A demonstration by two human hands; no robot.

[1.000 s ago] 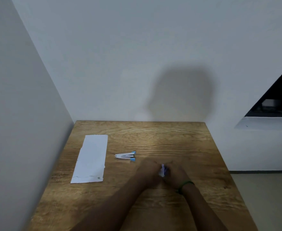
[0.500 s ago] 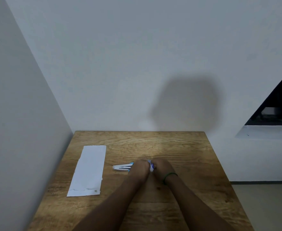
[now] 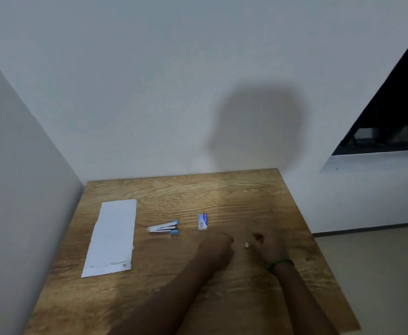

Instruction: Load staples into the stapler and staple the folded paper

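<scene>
A folded white paper [image 3: 112, 238] lies on the left of the wooden table [image 3: 164, 286]. The small blue and silver stapler [image 3: 163, 228] lies hinged open to the paper's right. A small blue and white staple box [image 3: 202, 221] rests on the table further right. My left hand [image 3: 216, 247] is curled below the box, apart from it. My right hand [image 3: 264, 245] pinches a tiny pale strip of staples [image 3: 246, 245] at its fingertips, just above the table.
White walls [image 3: 149, 93] close off the table at the back and the left. A dark window opening [image 3: 396, 126] is at the right. The table's right edge drops to a pale floor [image 3: 379, 274].
The staple box, earlier held between both hands, now lies on the table. My hands have parted and moved right, the right one holding a staple strip.
</scene>
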